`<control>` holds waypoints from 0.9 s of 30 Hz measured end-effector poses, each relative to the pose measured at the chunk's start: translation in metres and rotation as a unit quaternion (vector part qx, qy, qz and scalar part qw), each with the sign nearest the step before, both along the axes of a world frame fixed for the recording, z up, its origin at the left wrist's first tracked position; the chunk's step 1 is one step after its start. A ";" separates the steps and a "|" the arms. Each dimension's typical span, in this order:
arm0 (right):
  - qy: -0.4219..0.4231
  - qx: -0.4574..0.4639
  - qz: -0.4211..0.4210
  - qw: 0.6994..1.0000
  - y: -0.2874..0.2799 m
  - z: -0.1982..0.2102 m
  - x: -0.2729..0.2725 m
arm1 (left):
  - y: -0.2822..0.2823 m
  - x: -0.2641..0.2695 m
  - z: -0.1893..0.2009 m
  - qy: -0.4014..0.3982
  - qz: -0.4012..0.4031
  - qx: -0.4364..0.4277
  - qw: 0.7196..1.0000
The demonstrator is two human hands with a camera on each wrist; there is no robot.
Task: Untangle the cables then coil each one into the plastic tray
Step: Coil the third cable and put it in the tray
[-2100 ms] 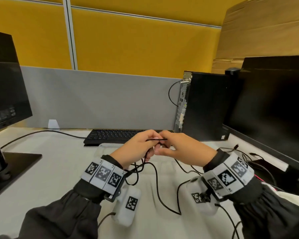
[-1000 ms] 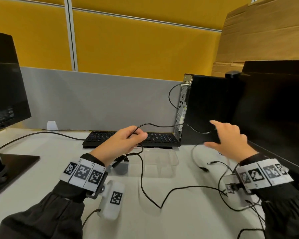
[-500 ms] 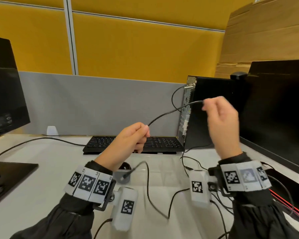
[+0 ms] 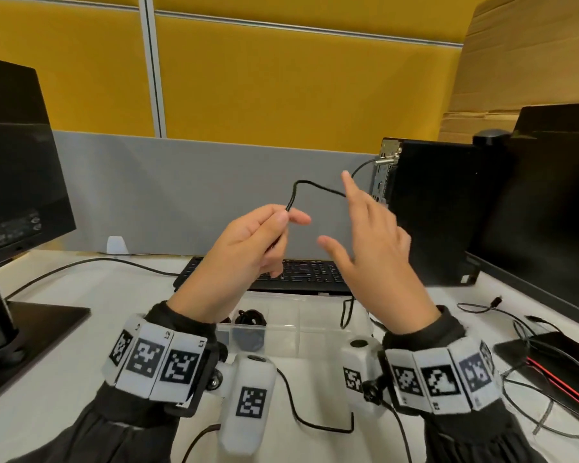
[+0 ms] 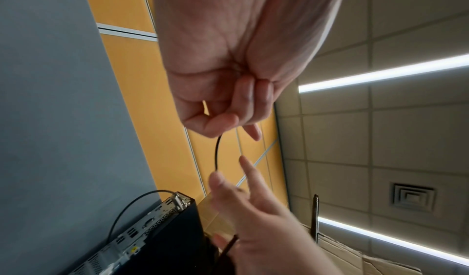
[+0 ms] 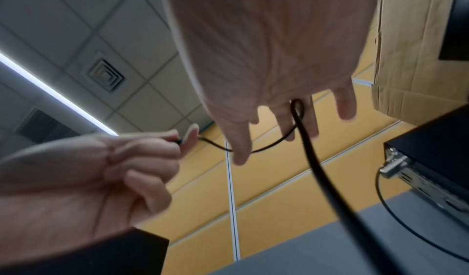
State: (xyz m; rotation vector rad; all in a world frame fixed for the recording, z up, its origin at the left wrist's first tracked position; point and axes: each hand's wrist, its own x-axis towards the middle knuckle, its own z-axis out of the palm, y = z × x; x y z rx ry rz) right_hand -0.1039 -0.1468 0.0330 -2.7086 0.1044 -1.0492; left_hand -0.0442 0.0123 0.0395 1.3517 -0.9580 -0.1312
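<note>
1. Compared with half a second earlier: left hand [image 4: 248, 248] raised a little higher above the keyboard [image 4: 301, 274], thumb and forefinger still pinched on the black cable [image 4: 310, 186]; remaining fingers curled.
2. Right hand [image 4: 375, 242], earlier closed round the cable and lifted high, now lower and nearer the left hand, fingers straight and spread apart; cable draped over the fingers in the right wrist view [image 6: 296, 106], looped between them, not clamped.
3. Cable arched between the two hands, above the keyboard; remainder hanging down towards the plastic tray [image 4: 315, 329].
4. Plastic tray clear, just in front of the keyboard, below the hands; one dark coiled cable [image 4: 249, 320] already in its left compartment.
5. Further loose cables [image 4: 528, 332] to the right of the keyboard, spread on the white desk [image 4: 81, 345].
6. Monitor [image 4: 14, 182] to the left of the keyboard; computer tower [image 4: 428, 212] and second monitor [image 4: 555, 208] to its right.
7. Grey partition [image 4: 198, 195] behind the keyboard; yellow panels [image 4: 298, 88] above it; cardboard [image 4: 528, 55] to the upper right.
</note>
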 end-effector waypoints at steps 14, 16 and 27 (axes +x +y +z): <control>0.318 0.333 0.385 0.800 0.005 -0.031 0.004 | 0.015 0.009 0.010 0.069 0.003 -0.292 0.954; 0.319 0.293 0.366 0.824 0.008 -0.028 0.003 | 0.018 0.013 0.008 0.067 0.053 -0.277 0.957; -0.133 0.082 0.225 0.962 -0.005 0.019 -0.003 | 0.018 0.025 -0.011 -0.142 0.174 0.193 0.955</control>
